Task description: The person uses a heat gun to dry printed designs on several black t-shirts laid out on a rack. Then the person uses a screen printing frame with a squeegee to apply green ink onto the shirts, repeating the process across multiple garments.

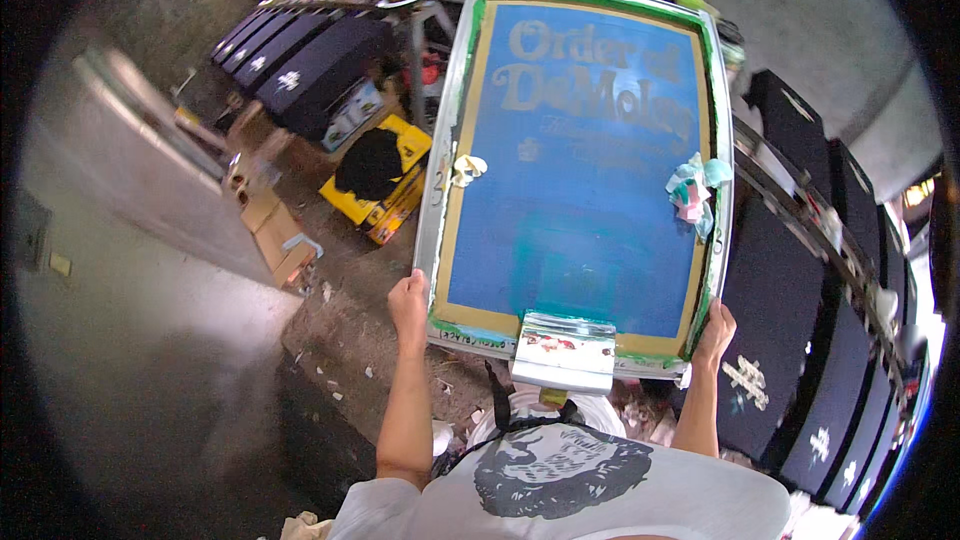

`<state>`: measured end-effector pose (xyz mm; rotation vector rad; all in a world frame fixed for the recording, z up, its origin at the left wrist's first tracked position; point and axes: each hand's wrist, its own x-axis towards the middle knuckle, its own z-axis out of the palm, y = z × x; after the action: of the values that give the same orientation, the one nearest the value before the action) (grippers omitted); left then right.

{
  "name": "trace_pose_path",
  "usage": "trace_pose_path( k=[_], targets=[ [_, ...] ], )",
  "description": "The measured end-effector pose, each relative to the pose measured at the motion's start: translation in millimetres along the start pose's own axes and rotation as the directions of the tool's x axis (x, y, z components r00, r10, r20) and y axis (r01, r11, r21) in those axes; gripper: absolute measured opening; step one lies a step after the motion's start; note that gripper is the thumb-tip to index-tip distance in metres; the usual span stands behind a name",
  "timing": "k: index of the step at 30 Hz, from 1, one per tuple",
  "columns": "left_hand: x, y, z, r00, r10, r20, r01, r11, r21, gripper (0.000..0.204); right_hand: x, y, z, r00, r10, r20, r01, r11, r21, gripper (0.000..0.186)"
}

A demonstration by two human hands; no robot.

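A large screen-printing screen with blue mesh, tan tape and a metal frame is held in front of me. My left hand is closed around its left rail near the close corner. On the opposite side, my right hand grips the right rail by the other near corner. A silver squeegee with red smears lies across the near edge. One crumpled cream scrap rests at the mesh's left side, and light blue and pink scraps at its right. Pale lettering shows in the far half.
Rows of dark printed garments on boards run along my right, with more dark garments at the far left. A yellow box with black stands left of the screen. Cardboard boxes sit by the wall. A cluttered table is at the back.
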<state>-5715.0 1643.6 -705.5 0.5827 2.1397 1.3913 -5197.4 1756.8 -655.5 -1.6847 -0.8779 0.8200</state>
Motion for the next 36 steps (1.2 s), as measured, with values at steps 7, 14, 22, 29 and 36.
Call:
trace_pose_path(
  k=[7,14,22,29,36],
  targets=[
    [118.3,-198.8,-358.0,0.986,-0.123,-0.109,0.118,0.992,-0.055,0.045,-316.0,76.2,228.4,0.981,-0.015,0.191,0.030,0.997,-0.075,0.034],
    [143.2,-335.1,-762.8,0.991,-0.088,-0.104,0.080,0.994,-0.077,0.044,-722.4,119.8,336.4,0.981,-0.022,0.194,0.044,0.993,-0.107,0.034],
    [162.8,-391.9,-912.1,0.986,-0.126,-0.104,0.116,0.988,-0.098,0.044,-854.6,110.0,385.8,0.957,-0.120,0.264,0.154,0.982,-0.111,0.035],
    [206.1,-399.4,-931.1,0.980,-0.087,-0.180,0.077,0.995,-0.065,0.048,-857.8,103.8,440.4,0.962,-0.035,0.270,0.045,0.999,-0.030,0.038],
    [220.7,-351.2,-973.0,0.980,-0.038,-0.196,0.069,0.986,0.155,0.052,-875.5,98.5,472.6,0.949,-0.014,0.315,0.031,0.998,-0.052,0.036]
  ],
)
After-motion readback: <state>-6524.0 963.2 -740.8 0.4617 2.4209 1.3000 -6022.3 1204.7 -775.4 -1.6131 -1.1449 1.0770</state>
